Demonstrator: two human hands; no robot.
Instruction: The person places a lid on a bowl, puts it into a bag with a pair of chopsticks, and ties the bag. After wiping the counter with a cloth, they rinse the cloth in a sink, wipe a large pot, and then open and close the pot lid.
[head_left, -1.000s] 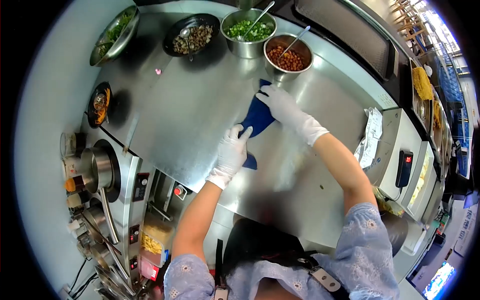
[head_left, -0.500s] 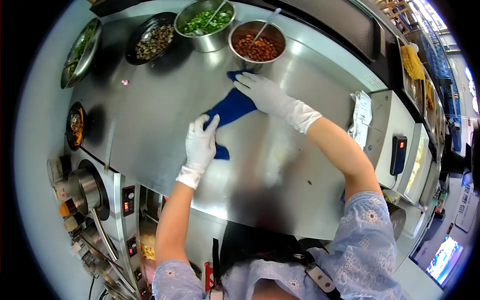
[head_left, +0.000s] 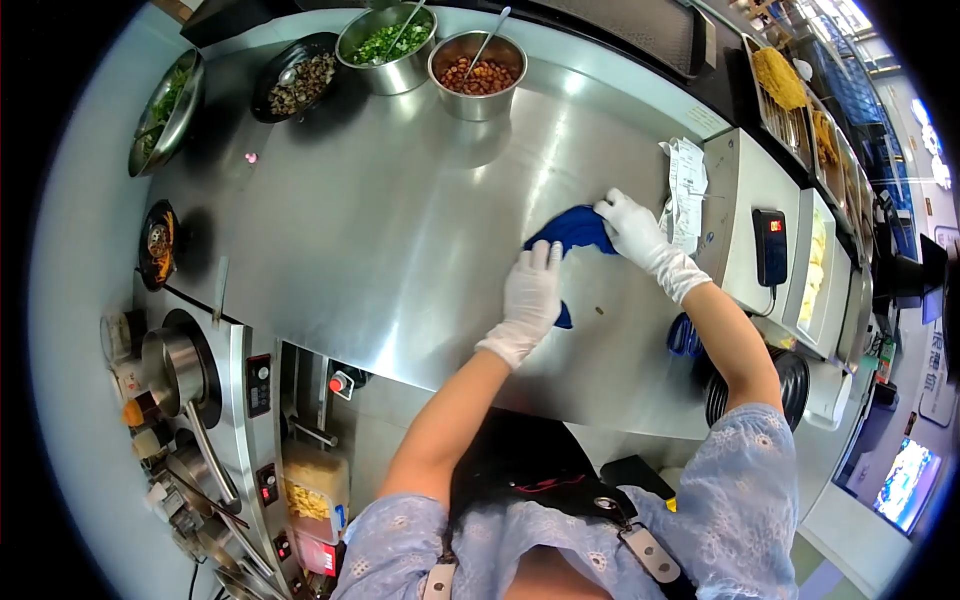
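Item: blue cloth, lying on the steel counter, near its right-hand side. Item: our left hand, gloved in white; we are pressing the cloth's left part, fingers close together. Item: our right hand, gloved likewise; we are gripping the cloth's other end between curled fingers. Item: white printed paper, resting just beyond our right hand. Item: bowl of red-brown cubes, standing at the counter's far edge, holding a spoon.

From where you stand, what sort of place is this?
Probably a restaurant or takeaway kitchen, though no sign I can read confirms it. There's a large steel worktop, a metal bowl of chopped greens with a spoon in it, and a long-handled pot beside control panels.
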